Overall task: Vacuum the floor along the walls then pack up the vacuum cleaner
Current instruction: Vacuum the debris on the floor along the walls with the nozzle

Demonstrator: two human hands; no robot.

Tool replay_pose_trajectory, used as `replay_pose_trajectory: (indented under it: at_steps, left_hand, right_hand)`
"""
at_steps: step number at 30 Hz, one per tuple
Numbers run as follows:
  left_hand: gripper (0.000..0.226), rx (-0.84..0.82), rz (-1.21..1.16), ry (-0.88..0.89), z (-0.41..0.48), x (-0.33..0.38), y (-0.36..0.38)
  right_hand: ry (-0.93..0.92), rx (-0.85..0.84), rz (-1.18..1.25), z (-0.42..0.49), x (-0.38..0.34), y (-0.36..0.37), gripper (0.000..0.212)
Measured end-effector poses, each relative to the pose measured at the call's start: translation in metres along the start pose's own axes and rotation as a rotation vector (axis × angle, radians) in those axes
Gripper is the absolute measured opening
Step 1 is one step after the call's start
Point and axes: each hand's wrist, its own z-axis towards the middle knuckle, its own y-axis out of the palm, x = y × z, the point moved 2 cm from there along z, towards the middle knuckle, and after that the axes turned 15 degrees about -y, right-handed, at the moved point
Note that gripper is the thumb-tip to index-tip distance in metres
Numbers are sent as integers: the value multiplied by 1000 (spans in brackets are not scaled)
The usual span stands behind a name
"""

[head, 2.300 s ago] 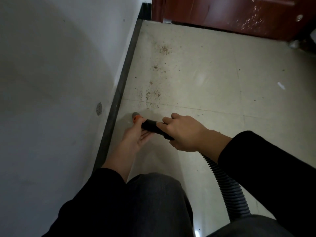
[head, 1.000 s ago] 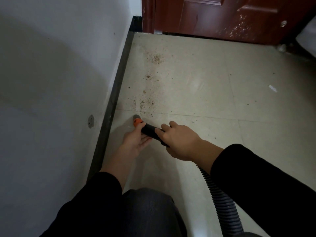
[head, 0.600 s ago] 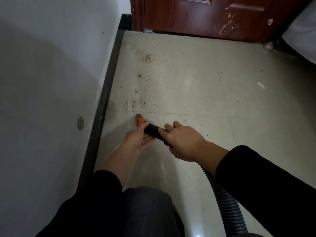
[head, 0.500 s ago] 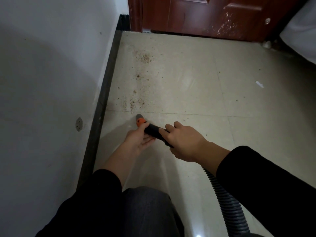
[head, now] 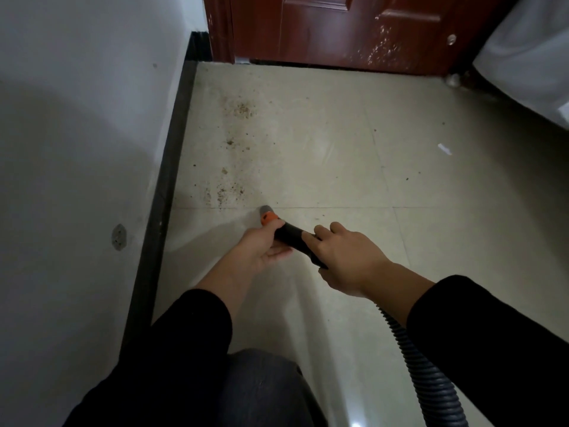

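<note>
You are gripping the vacuum nozzle (head: 291,237) with both hands. Your right hand (head: 345,260) is curling its fingers round the rear of the black tube, where the ribbed hose (head: 431,374) is trailing back beside your right sleeve. Your left hand (head: 261,248) is cupping the front of the tube from below, with the thumb lying against the orange collar (head: 268,217). The grey tip (head: 265,209) is pointing down at a tile joint in the floor (head: 308,149); whether it is touching cannot be told. Brown debris (head: 229,192) is lying just ahead and left of the tip, near the black baseboard (head: 163,195) under the white wall (head: 77,134). More specks are lying farther on, toward the red-brown door (head: 338,26). A white scrap (head: 444,149) is lying well apart to the right.
</note>
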Motion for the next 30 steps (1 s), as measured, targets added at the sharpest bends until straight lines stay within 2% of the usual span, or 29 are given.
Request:
replay_pose_trajectory:
  at_steps: [6, 11, 22, 30]
  left_hand:
    - [22, 2, 50, -19, 9, 5, 19]
    - [31, 8, 45, -8, 16, 6, 25]
    - [41, 80, -22, 60, 13, 13, -21]
    - [34, 142, -121, 68, 8, 10, -50]
  right_hand:
    - [54, -4, 1, -8, 12, 6, 47]
    - [59, 11, -6, -9, 15, 9, 50]
    - [-67, 40, -42, 27, -5, -2, 51]
    - [-162, 50, -52, 45, -18, -9, 50]
